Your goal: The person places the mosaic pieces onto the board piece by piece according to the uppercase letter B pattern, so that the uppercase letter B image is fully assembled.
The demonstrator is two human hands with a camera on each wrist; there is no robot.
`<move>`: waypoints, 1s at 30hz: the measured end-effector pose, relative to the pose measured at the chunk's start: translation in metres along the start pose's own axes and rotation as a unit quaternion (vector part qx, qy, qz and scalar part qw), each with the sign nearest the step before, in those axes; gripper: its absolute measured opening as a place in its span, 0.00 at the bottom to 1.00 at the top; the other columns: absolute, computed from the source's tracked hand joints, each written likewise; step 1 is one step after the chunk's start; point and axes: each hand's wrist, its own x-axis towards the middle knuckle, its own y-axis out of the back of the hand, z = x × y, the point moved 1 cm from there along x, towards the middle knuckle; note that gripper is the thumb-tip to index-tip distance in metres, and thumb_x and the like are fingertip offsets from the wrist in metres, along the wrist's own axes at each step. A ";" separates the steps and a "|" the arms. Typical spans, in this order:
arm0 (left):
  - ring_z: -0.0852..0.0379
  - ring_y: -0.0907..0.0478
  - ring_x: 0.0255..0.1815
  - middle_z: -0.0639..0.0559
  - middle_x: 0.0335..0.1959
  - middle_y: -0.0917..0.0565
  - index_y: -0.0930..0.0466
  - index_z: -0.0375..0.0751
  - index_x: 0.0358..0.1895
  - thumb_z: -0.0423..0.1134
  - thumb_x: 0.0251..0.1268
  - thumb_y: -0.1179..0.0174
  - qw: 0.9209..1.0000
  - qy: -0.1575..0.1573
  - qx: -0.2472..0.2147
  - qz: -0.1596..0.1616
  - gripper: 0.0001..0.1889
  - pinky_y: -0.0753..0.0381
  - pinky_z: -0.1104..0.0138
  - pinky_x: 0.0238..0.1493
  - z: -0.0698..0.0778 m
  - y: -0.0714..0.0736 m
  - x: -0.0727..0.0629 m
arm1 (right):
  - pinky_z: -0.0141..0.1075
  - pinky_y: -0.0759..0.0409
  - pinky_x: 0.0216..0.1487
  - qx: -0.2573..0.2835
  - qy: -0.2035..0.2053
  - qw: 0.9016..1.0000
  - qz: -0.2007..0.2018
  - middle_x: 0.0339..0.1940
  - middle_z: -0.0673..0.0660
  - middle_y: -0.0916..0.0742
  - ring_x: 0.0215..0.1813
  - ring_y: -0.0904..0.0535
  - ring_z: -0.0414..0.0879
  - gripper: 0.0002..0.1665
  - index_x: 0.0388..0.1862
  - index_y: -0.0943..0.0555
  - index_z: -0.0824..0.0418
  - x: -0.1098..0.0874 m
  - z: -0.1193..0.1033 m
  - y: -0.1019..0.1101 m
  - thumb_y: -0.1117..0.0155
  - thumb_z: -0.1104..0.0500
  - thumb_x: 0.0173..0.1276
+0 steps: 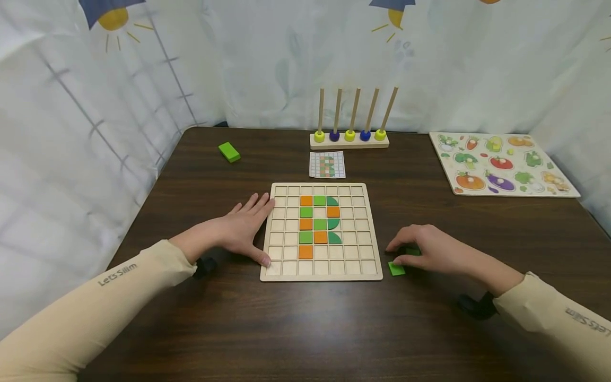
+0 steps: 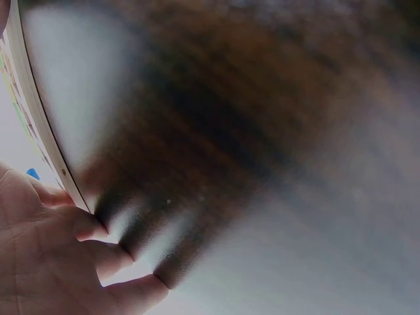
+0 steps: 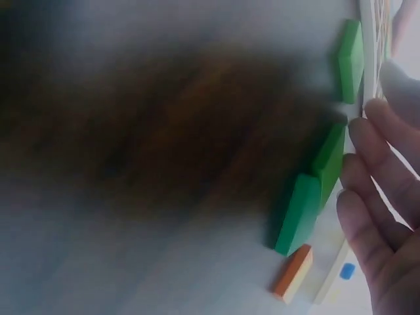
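Observation:
A wooden grid board [image 1: 279, 254] lies on the table with orange square tiles [image 1: 305, 252], light green square tiles [image 1: 305, 237] and dark green rounded tiles [image 1: 335, 238] in its middle columns. My left hand [image 1: 241, 229] rests spread at the board's left edge, thumb on the corner. Right of the board, my right hand [image 1: 429, 248] hovers with loosely bent fingers around a light green tile [image 1: 396, 269]; contact is unclear. In the right wrist view, green tiles [image 3: 330, 161], a darker green piece [image 3: 300, 213] and an orange piece [image 3: 293, 272] lie beside the fingers.
Behind the board lies a printed pattern card [image 1: 327, 165]. A peg stand [image 1: 349, 142] with yellow and blue beads stands behind that. A light green block [image 1: 229, 152] lies at the back left, and a vegetable puzzle board [image 1: 506, 164] at the back right.

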 end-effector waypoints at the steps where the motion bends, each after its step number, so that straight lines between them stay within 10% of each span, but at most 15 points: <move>1: 0.31 0.70 0.85 0.34 0.85 0.67 0.68 0.34 0.83 0.69 0.47 0.26 1.000 0.000 0.000 0.000 0.74 0.59 0.32 0.78 0.000 0.000 0.000 | 0.44 0.16 0.54 -0.005 0.000 1.000 -0.008 0.48 0.44 0.12 0.51 0.16 0.43 0.13 0.50 0.11 0.49 -0.002 0.001 -0.001 0.27 0.51 0.68; 19: 0.31 0.70 0.85 0.33 0.85 0.67 0.69 0.34 0.83 0.71 0.47 0.27 1.000 -0.003 -0.003 -0.003 0.75 0.59 0.32 0.78 -0.004 -0.004 0.001 | 0.43 0.20 0.52 -0.041 0.036 0.998 -0.017 0.47 0.46 0.16 0.51 0.24 0.44 0.12 0.40 0.14 0.48 -0.005 -0.004 -0.009 0.20 0.54 0.59; 30: 0.32 0.71 0.85 0.34 0.85 0.68 0.69 0.35 0.83 0.71 0.47 0.27 1.000 0.002 0.001 -0.009 0.75 0.60 0.32 0.78 -0.002 -0.002 0.001 | 0.35 0.16 0.42 0.014 0.010 0.998 0.052 0.38 0.46 0.12 0.39 0.19 0.37 0.14 0.46 0.14 0.58 0.025 -0.038 -0.012 0.22 0.61 0.62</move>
